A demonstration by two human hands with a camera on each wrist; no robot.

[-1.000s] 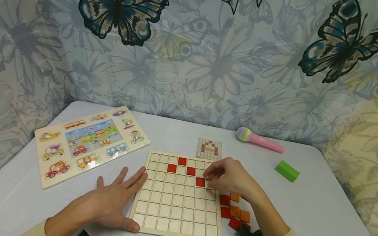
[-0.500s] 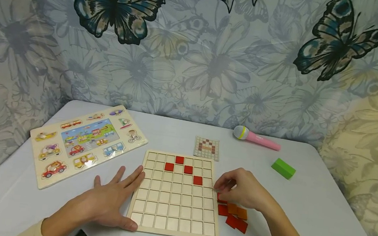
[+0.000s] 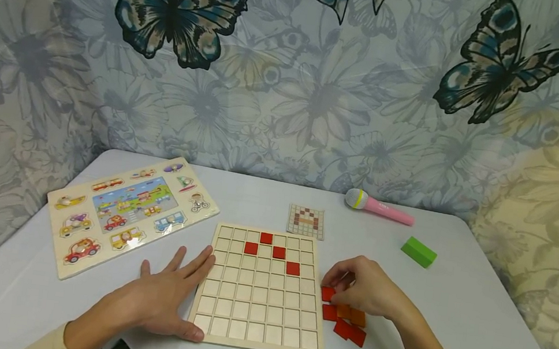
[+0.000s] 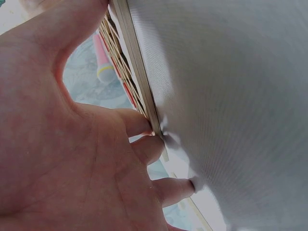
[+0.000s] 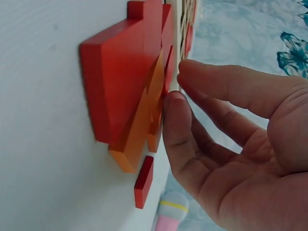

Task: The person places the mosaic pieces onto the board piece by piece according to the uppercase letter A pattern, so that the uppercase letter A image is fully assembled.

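Note:
A wooden grid board point(image 3: 254, 346) lies mid-table, with several red tiles point(image 3: 293, 268) set in cells of its upper rows. My left hand point(image 3: 162, 297) spreads its fingers along the board's left edge, thumb at the lower left corner; in the left wrist view its fingertips point(image 4: 149, 144) touch the board's side. To the board's right is a small pile of red and orange tiles point(image 3: 358, 318). My right hand point(image 3: 367, 287) is over the pile, thumb and forefinger bent at the edges of a red tile point(image 3: 327, 294). Whether they pinch it is hidden.
A small pattern card point(image 3: 306, 222) with a printed grid lies behind the board. A vehicle picture puzzle point(image 3: 133, 215) is at the left. A pink toy microphone point(image 3: 380, 208) and a green block point(image 3: 419, 251) lie at the back right. Butterfly-patterned cloth hangs behind the table.
My right hand has moved from beside the red tile at the board's right side, back and right to the loose tiles. The left hand stays at the board's edge.

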